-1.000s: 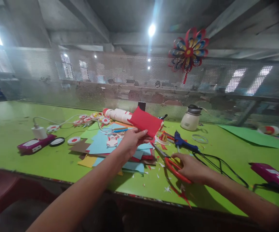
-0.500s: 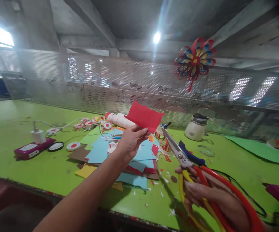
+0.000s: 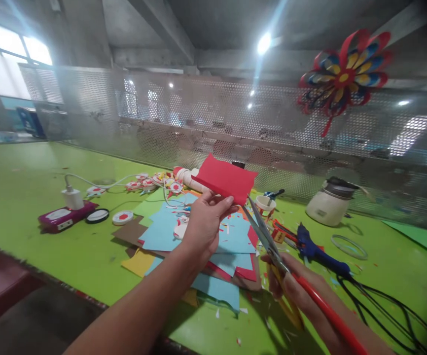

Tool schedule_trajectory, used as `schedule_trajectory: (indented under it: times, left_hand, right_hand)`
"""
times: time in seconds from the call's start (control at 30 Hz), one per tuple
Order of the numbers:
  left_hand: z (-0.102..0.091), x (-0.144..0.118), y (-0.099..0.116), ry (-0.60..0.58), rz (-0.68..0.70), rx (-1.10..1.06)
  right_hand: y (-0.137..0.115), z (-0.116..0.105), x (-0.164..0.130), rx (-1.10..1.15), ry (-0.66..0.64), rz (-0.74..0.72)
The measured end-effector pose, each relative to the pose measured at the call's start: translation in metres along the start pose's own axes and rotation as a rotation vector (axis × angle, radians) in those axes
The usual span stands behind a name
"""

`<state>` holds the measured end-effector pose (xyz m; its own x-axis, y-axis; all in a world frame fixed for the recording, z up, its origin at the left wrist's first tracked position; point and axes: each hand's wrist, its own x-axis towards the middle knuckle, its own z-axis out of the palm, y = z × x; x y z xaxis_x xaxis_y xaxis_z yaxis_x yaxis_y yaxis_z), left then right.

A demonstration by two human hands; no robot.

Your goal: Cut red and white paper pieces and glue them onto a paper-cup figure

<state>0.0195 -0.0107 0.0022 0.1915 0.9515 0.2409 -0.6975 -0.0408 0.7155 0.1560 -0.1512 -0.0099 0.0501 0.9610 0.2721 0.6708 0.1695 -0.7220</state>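
A sheet of red paper is pinched at its lower edge between the thumb and fingers of my left hand, held up over the pile of coloured paper. In my right hand are scissors with one red and one yellow handle. Their blades are parted, and the tips lie at the paper's lower right corner; whether they touch it I cannot tell. Beneath my left hand, light blue sheets lie on brown, red and yellow ones, strewn with small scraps.
A blue glue gun and a cream jug stand to the right, beside a small cup. On the left are a purple power strip and white discs. A perforated metal screen runs behind; a paper flower hangs there.
The scissors have come up to the red paper's corner, and their blades have opened. My view has turned somewhat left, so things appear further right.
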Motion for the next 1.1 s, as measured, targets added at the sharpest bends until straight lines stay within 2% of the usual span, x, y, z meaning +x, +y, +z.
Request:
schedule_trajectory:
  times: [0.2,0.63,0.87,1.1]
  left_hand:
    - [0.001,-0.003,-0.008,-0.018,-0.002,0.042]
    - [0.006,-0.01,-0.015,-0.054,-0.037,0.07]
    - [0.005,-0.009,-0.018,-0.073,-0.062,0.053]
    - [0.005,-0.01,-0.018,-0.055,-0.077,0.073]
  right_hand:
    - [0.005,0.006,0.003,0.068,-0.001,-0.015]
    - [0.015,0.005,-0.002,-0.005,0.078,0.051]
    - [0.019,0.002,-0.002,-0.053,0.022,0.071]
    - [0.016,0.002,-0.002,-0.025,0.02,0.001]
